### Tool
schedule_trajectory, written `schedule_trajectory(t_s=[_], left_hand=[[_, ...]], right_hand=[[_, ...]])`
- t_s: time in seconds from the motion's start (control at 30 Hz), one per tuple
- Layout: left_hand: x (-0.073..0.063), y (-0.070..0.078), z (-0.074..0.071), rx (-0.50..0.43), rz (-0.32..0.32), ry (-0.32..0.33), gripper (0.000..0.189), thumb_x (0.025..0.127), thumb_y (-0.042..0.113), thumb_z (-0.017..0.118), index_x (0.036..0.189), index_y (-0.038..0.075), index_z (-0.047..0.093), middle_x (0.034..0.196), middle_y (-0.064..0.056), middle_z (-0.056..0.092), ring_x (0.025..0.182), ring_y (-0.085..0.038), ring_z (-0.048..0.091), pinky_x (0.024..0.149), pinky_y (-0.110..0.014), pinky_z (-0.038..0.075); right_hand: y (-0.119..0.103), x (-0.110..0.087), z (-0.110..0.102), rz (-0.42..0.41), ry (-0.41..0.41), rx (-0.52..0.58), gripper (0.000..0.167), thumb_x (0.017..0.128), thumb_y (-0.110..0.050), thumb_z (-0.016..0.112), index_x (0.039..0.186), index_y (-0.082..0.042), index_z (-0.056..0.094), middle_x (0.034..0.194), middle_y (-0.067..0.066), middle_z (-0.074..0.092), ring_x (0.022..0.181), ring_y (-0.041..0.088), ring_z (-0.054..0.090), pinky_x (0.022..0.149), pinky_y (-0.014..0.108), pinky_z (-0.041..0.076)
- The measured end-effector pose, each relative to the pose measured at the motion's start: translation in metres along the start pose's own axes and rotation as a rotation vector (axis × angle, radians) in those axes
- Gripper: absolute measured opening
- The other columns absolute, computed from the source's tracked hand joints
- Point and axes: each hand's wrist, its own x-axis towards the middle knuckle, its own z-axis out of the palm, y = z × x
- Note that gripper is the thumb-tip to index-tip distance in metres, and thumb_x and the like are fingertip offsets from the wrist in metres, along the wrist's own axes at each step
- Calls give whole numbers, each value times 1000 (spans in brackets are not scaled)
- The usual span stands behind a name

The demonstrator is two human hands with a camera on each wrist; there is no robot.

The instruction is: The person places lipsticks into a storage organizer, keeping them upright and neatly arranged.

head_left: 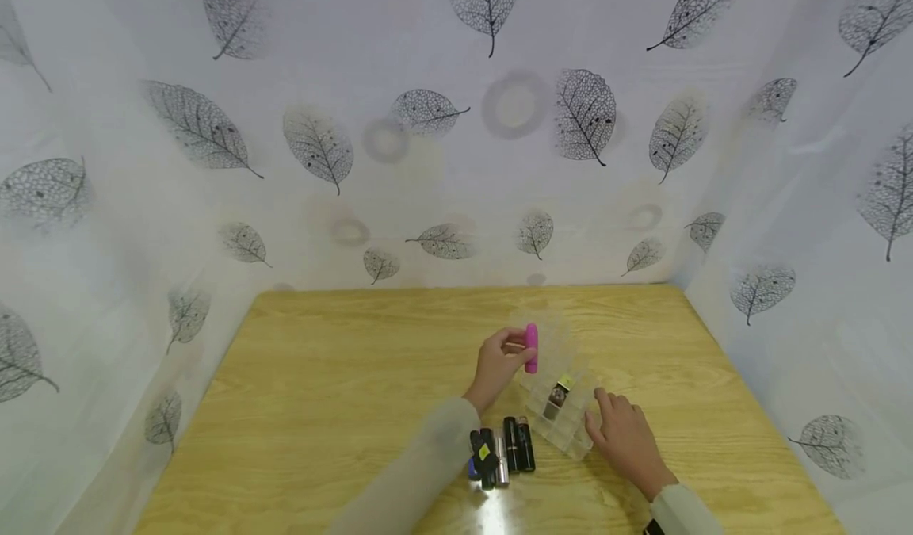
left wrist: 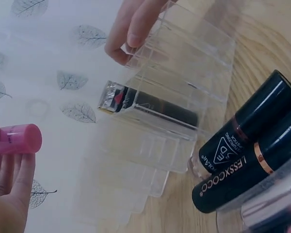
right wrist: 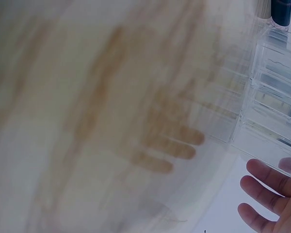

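My left hand (head_left: pixel 497 364) pinches a bright pink lipstick tube (head_left: pixel 531 349) between thumb and fingers, upright above the far part of a clear stepped organizer (head_left: pixel 571 440). In the left wrist view, the pink tube (left wrist: pixel 20 139) lies sideways at the left edge. Inside one organizer compartment stands a dark lipstick (left wrist: pixel 160 109) with a silvery end. My right hand (head_left: pixel 628 440) rests at the organizer's right edge. In the right wrist view, its fingers (right wrist: pixel 264 191) are spread and fairly straight; one fingertip shows through the clear plastic.
Several dark lipsticks (head_left: pixel 524 444) and a silvery tube (head_left: pixel 502 460) lie grouped on the wooden table (head_left: pixel 342 376), left of the organizer. A small dark object (head_left: pixel 652 527) shows by the right sleeve. Leaf-printed white cloth (head_left: pixel 428 178) encloses the table's back and sides.
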Motion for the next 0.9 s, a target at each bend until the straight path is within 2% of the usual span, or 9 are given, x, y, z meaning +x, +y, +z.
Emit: schedule_trajectory(t_s=[0.17, 0.43, 0.67, 0.8, 0.9], left_hand=[[7, -5, 15, 51, 29, -14, 28, 82, 10, 72, 107, 4, 63, 99, -12, 68, 85, -10, 63, 73, -21, 55], [12, -13, 33, 79, 53, -62, 25, 81, 5, 71, 104, 4, 63, 96, -10, 67, 84, -8, 62, 74, -19, 55], [11, -24, 38, 167, 88, -102, 25, 82, 6, 70, 106, 7, 61, 98, -7, 67, 86, -8, 62, 75, -15, 52], [11, -33, 39, 187, 108, -101, 24, 83, 6, 70, 105, 8, 61, 98, -6, 67, 87, -7, 62, 76, -15, 53], [9, -34, 39, 189, 117, -91, 23, 82, 4, 69, 104, 7, 61, 97, -6, 67, 87, -8, 63, 76, -15, 53]], right_hand=[[0, 0, 2, 5, -1, 13, 35, 93, -27, 53, 114, 1, 53, 74, 3, 55, 72, 24, 54, 68, 47, 47], [1, 0, 2, -3, 7, 7, 34, 92, -26, 54, 112, 1, 52, 73, 2, 54, 69, 23, 53, 67, 48, 48], [2, 0, 2, -7, 12, 3, 33, 92, -26, 55, 112, 1, 53, 70, 1, 53, 68, 21, 52, 65, 46, 47], [0, 0, 1, -6, 12, 3, 34, 91, -26, 55, 112, 1, 53, 72, 2, 54, 68, 22, 53, 65, 46, 47], [0, 1, -1, -1, 8, 3, 35, 91, -26, 55, 113, 1, 53, 74, 3, 56, 71, 23, 54, 67, 47, 47]])
